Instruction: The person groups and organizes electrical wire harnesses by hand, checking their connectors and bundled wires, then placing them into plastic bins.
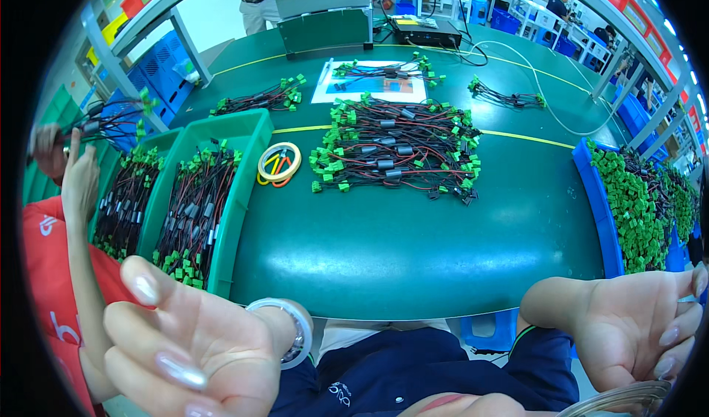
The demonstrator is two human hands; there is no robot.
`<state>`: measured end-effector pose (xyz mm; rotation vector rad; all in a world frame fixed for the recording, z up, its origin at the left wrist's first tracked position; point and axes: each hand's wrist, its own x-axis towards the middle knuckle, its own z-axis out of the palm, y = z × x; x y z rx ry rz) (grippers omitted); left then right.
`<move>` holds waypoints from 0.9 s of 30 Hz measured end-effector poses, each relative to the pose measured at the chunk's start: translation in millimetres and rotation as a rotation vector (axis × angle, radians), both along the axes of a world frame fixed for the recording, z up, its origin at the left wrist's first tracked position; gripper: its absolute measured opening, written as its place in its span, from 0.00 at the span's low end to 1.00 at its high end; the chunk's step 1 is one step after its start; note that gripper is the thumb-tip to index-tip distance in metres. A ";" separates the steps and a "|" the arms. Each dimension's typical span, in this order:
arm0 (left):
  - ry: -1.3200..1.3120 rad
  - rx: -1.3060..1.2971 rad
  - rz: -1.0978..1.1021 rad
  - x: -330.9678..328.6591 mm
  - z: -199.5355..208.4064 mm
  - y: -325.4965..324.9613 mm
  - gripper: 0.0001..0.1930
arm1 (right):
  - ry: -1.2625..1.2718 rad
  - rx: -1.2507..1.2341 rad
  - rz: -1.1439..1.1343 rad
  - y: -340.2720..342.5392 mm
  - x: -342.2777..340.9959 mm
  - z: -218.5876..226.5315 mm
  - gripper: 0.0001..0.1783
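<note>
Reaching in from the lower edge, both hands were partly cut off by the rim. The left hand (188, 343) was spread open, palm up, holding nothing; the right hand (639, 328) was likewise open and empty. The nearest harnesses (193, 214) lay in a green bin (255, 133) just beyond the left hand, their long axis running away from the person.
</note>
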<state>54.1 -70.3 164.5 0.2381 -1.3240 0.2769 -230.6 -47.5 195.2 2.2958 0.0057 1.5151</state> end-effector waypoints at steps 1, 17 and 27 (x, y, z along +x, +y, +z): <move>-0.023 0.074 -0.070 4.7 -6.4 0.4 0.10 | 0.001 0.007 0.004 -5.6 1.9 -4.2 0.15; -0.286 1.134 -0.195 35.4 -138.5 13.6 0.06 | -0.031 1.005 -0.360 -180.9 77.4 -120.9 0.08; -0.299 1.261 -0.259 19.7 -172.4 3.8 0.07 | 0.623 0.762 -0.714 -247.7 146.3 -184.1 0.18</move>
